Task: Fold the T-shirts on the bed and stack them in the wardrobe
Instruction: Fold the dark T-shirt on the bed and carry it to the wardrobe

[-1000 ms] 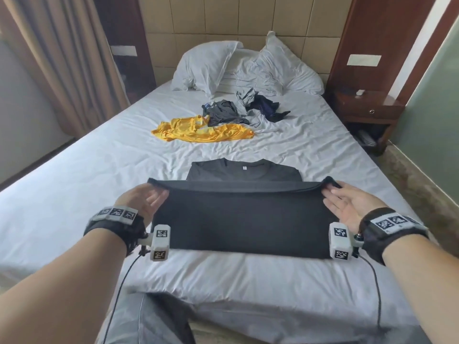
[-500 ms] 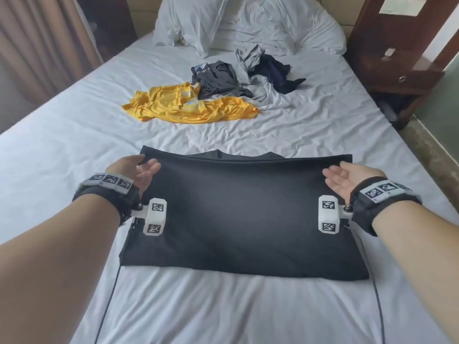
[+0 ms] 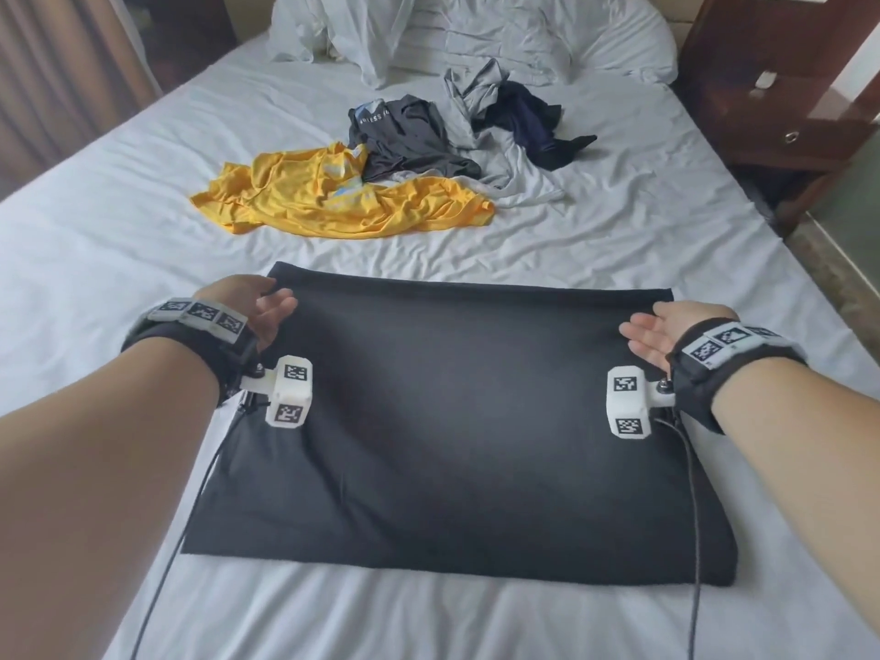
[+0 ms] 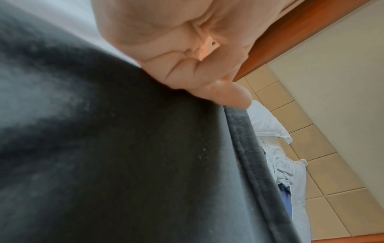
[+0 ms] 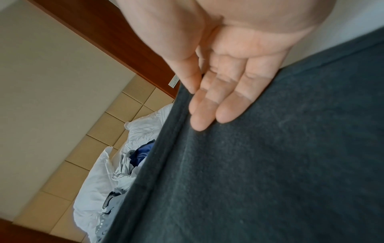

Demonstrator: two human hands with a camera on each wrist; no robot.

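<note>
Overhead: black T-shirt (image 3: 457,421) folded flat | right hand (image 5: 224,78) fingers straight, together | left hand (image 4: 178,54) fingers unclear

Straight fingers (image 5: 228,105) on black T-shirt (image 5: 270,164)

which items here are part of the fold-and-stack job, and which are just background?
Job:
black T-shirt, folded, flat on the bed
left hand and right hand at its far corners
yellow T-shirt, unfolded
dark grey shirt, light grey garment, navy garment, crumpled together

Background:
pillows
nightstand
curtain
</note>
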